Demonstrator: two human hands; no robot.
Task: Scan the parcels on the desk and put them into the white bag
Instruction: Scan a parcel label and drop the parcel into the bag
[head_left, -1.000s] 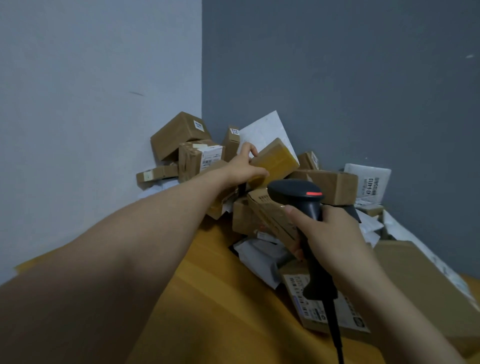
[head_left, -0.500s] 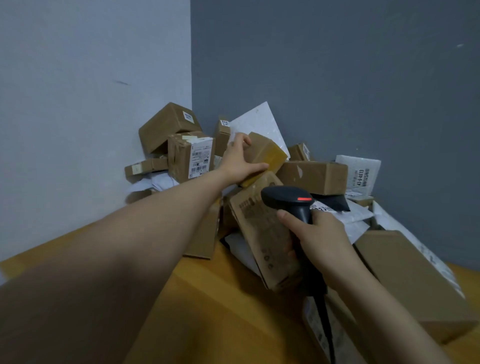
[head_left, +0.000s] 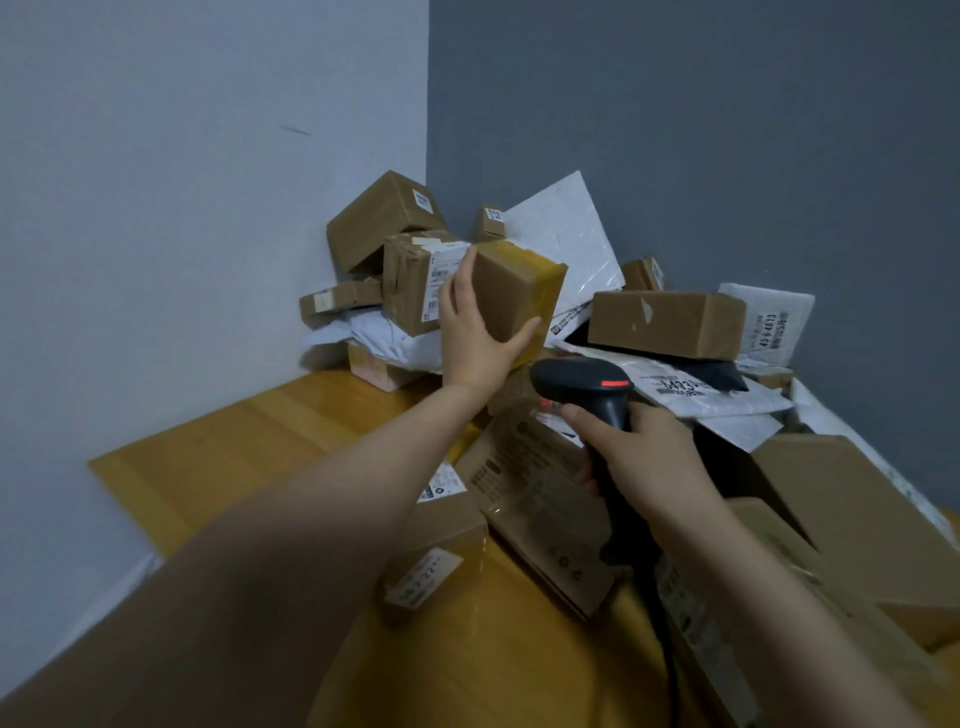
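A heap of brown cardboard parcels and white mailers fills the far corner of the wooden desk (head_left: 249, 447). My left hand (head_left: 475, 332) grips a small brown box with yellow tape (head_left: 511, 288), lifted in front of the pile. A black barcode scanner (head_left: 587, 387) with a red light on top sits in my right hand (head_left: 639, 457), just below and right of that box. Its cord runs down toward me. No white bag is in view.
A labelled box (head_left: 415, 283) and a bigger box (head_left: 382, 218) stand behind the held one. A long box (head_left: 667, 322) lies on white mailers (head_left: 691, 389) to the right. Flat parcels (head_left: 540, 509) and large cartons (head_left: 852, 514) crowd the near right. Walls meet behind the pile.
My left hand has lifted the small taped box off the pile and turned it, its brown face toward me. The scanner stays below it. The view shifted.
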